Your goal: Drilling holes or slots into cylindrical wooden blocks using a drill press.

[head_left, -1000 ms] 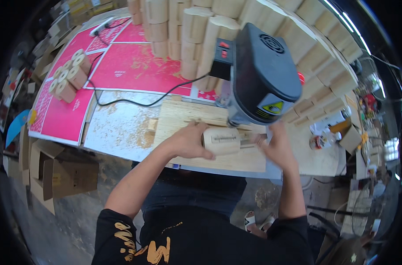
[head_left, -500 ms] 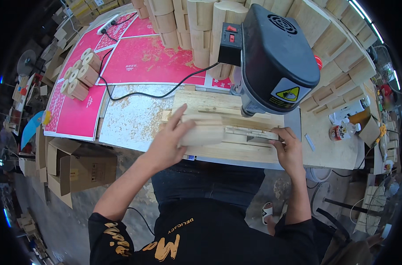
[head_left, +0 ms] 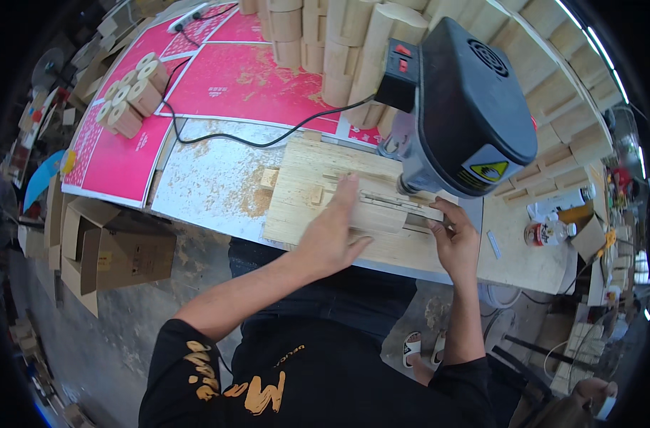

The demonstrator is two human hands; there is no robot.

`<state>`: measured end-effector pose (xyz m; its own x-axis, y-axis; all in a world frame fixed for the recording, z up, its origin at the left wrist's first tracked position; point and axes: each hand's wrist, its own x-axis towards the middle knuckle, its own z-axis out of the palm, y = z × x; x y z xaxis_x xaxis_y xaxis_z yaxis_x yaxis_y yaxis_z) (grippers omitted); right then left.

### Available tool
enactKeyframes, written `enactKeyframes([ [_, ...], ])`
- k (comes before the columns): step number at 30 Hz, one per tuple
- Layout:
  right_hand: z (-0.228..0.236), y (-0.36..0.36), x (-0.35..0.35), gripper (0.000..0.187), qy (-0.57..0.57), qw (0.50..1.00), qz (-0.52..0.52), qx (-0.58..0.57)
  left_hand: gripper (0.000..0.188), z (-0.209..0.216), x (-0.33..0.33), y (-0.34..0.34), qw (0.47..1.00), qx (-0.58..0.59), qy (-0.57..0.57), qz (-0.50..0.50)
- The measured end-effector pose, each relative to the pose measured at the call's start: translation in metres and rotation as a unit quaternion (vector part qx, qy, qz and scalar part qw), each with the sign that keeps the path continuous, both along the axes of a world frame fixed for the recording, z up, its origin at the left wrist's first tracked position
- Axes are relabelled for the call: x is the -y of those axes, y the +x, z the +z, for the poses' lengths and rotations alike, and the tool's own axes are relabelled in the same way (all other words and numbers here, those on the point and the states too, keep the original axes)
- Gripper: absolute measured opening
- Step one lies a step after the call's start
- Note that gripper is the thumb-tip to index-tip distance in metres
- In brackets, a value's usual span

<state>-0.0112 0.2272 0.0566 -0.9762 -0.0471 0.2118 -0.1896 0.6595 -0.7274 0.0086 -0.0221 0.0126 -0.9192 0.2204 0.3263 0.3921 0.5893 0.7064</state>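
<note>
A pale wooden block [head_left: 381, 216], blurred in part, lies on a flat wooden board [head_left: 296, 167] below the head of a black drill press [head_left: 475, 107]. My left hand [head_left: 332, 228] closes around the block's left end, thumb on the near side and fingers on the far side. My right hand [head_left: 455, 232] pinches the right end of a thin wooden strip [head_left: 418, 205] that runs along the block's far edge. Between the hands, the drill's chuck [head_left: 408, 184] hangs just beyond the strip. The fingers partly hide the block's left end.
A black cable [head_left: 254, 143] crosses the sawdust-covered white tabletop [head_left: 204, 164]. Several short wooden cylinders [head_left: 143, 93] stand on pink sheets [head_left: 243, 82] at the far left. Tall stacks of wooden pieces [head_left: 353, 43] rise behind the press. A bottle [head_left: 546, 232] stands at right.
My left hand has pushed the wooden block rightward along the board, under the drill head. My right hand keeps hold of the strip. The whole view has shifted and turned slightly.
</note>
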Motion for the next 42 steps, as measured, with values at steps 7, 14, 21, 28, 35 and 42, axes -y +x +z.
enactKeyframes([
  [7, -0.023, 0.004, 0.006, 0.041, -0.176, 0.983, -0.052, 0.024, 0.119, -0.021, -0.021, -0.015, 0.994, 0.024, 0.083, 0.066],
  [14, 0.035, -0.04, -0.031, 0.066, -0.159, 0.982, -0.098, -0.031, 0.116, -0.016, -0.02, -0.018, 0.996, 0.004, 0.028, 0.09],
  [21, 0.068, -0.03, 0.0, 0.042, -0.452, 0.875, 0.065, -0.163, 0.114, -0.015, -0.014, -0.017, 0.994, 0.034, 0.033, 0.095],
  [28, -0.023, -0.01, -0.024, 0.031, 0.129, 0.902, 0.078, -0.404, 0.113, -0.017, -0.019, -0.016, 0.997, 0.012, 0.027, 0.072],
  [35, 0.124, -0.046, 0.028, 0.039, -0.134, 0.953, -0.03, -0.27, 0.113, -0.019, -0.041, -0.015, 0.994, 0.027, 0.04, 0.093],
  [42, 0.062, -0.025, 0.004, 0.031, -0.276, 0.905, 0.082, -0.312, 0.112, -0.019, -0.054, -0.018, 0.996, 0.01, 0.048, 0.07],
])
